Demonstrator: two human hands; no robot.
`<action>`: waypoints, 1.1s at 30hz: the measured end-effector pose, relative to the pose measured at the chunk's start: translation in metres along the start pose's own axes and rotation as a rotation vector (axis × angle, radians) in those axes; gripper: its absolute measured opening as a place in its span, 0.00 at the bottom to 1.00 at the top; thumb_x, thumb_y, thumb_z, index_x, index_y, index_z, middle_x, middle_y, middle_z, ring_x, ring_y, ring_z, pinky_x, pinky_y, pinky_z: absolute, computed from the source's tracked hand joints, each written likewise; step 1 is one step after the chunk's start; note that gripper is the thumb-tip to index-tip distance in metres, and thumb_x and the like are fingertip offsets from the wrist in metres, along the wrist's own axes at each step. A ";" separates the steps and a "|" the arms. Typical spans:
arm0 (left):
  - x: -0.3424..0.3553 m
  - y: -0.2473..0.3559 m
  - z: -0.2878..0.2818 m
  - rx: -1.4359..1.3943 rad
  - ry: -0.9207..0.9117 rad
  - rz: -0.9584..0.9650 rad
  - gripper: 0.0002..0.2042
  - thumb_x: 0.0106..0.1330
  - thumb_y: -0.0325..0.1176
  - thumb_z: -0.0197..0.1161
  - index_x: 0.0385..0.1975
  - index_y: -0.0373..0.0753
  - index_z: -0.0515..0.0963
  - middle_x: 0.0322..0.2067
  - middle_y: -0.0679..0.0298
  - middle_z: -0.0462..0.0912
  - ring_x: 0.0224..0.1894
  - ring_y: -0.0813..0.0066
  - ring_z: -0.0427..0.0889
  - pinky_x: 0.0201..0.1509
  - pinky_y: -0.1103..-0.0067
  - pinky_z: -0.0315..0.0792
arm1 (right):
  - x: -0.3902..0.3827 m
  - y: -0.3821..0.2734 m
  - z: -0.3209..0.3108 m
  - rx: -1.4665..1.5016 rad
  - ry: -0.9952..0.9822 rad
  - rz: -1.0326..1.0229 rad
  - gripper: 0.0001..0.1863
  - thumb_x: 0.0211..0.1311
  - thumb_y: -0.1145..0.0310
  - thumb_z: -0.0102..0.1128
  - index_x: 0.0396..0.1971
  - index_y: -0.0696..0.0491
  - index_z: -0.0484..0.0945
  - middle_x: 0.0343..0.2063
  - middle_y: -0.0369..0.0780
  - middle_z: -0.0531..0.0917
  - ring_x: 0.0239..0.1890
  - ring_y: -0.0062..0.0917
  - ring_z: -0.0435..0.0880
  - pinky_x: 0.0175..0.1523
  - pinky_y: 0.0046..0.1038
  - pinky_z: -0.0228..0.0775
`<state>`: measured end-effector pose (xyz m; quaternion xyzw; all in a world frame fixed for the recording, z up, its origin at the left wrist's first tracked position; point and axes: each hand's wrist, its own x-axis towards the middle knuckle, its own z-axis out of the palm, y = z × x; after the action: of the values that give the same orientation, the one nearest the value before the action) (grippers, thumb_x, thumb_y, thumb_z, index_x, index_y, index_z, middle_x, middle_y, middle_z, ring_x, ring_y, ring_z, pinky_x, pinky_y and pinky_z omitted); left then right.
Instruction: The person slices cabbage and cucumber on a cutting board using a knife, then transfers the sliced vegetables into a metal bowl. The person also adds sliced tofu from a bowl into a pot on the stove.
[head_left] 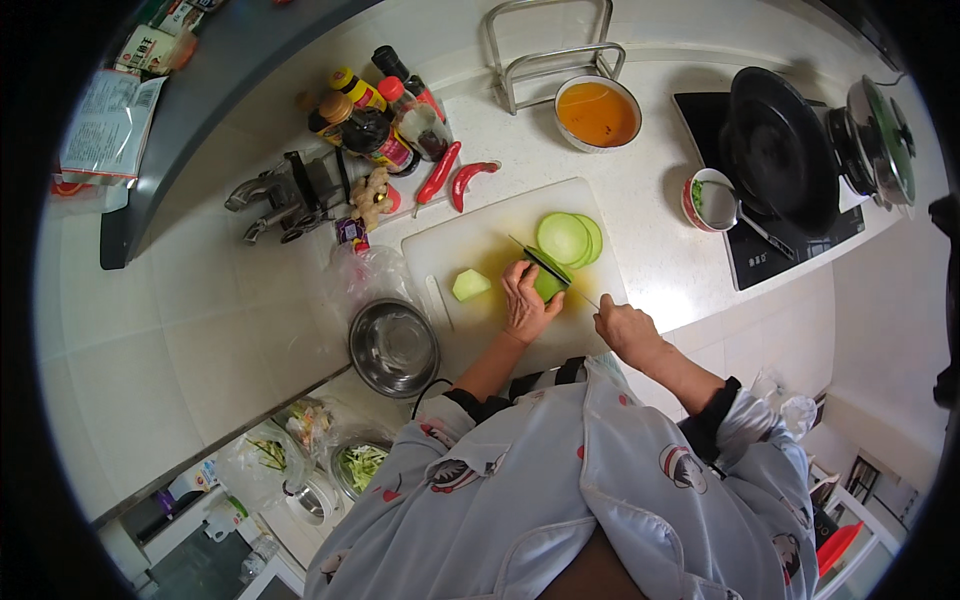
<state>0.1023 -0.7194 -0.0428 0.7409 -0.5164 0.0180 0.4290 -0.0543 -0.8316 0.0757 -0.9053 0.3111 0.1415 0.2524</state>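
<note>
On a white cutting board (590, 345), my left hand (528, 303) presses its curled fingers on a green-skinned, pale-fleshed vegetable piece (549, 288). My right hand (628, 332) grips a knife (588, 300) from the right side. The blade runs along the piece, close to my left fingertips, with its tip beyond them at the upper left. Much of the blade and the handle is hidden. Round pale green slices (563, 238) overlap just past the blade. A small pale chunk (470, 285) lies left of my left hand.
A steel bowl (394, 347) stands left of the board. Beyond it are red chillies (438, 173), ginger (371, 197) and sauce bottles (378, 138). A bowl of orange liquid (597, 114) stands behind; a small bowl (709, 200) and a black wok (780, 150) are at right.
</note>
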 end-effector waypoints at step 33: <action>-0.033 -0.021 -0.002 -0.077 0.037 0.107 0.35 0.48 0.31 0.70 0.56 0.37 0.58 0.56 0.52 0.58 0.58 0.48 0.59 0.63 0.57 0.56 | -0.032 -0.027 -0.008 -0.010 0.259 -0.069 0.10 0.62 0.64 0.55 0.27 0.55 0.69 0.19 0.45 0.77 0.20 0.41 0.79 0.26 0.40 0.72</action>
<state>0.1039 -0.6908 -0.0698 0.6947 -0.5477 0.0345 0.4651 -0.0608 -0.8021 0.1056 -0.9274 0.3091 0.0163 0.2101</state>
